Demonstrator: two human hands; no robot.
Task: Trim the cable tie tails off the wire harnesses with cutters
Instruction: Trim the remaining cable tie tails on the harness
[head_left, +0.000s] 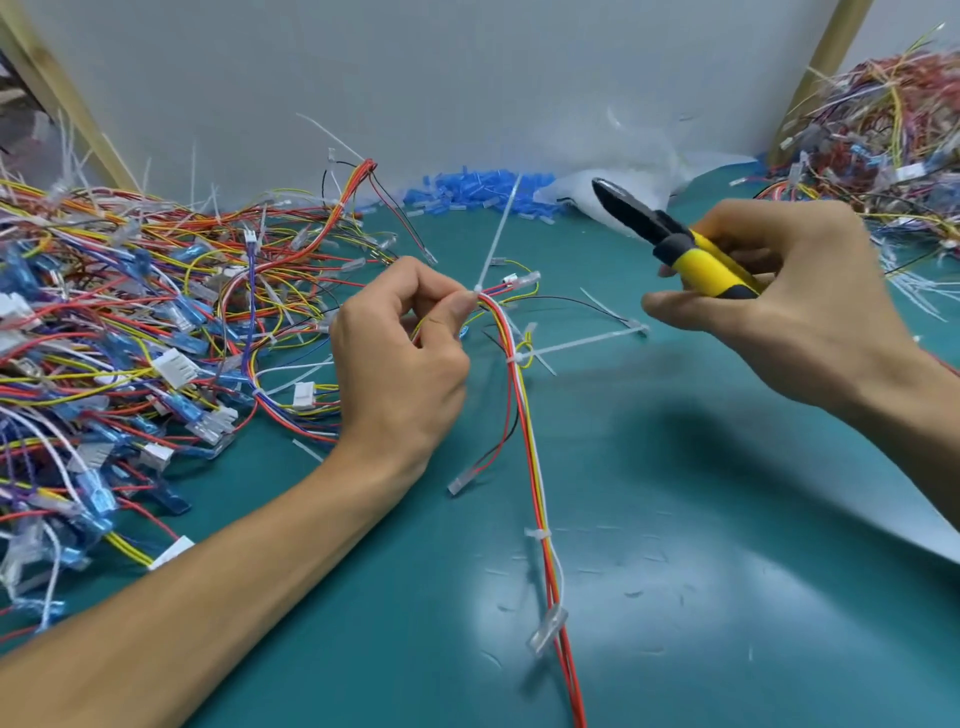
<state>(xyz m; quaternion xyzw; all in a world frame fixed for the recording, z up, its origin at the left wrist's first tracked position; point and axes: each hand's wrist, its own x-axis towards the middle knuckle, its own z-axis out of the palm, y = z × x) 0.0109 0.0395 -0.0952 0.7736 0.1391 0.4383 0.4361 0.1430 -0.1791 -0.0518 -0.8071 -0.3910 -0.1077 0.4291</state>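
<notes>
Cable tie tail, white thin plastic strip (497, 234), stood nearly upright from its head at the top bend of the red, yellow and white wire harness (520, 400). The harness ran from that bend down the teal-green bench mat (701, 545) toward the near edge. A second white tie tail (582, 343) stuck out sideways to the right lower on the same bundle.

Left hand (400, 358) was curled, thumb and forefinger pinching the harness just below and left of the upright tail's head, so the tail rose right beside the fingertips.

Right hand (779, 291) was wrapped round the handles of the yellow-and-black side cutters (675, 244). The dark blades pointed up and left, tips together as far as could be seen. Cutters sat to the right of the tail, apart from it, not touching.

Tangled heap of multicoloured harnesses (130, 338) lay left of the hand. Another heap (883, 130) lay far right. Small blue plastic sleeves (478, 192) were piled along the back wall, beside a crumpled clear plastic bag (639, 166).
</notes>
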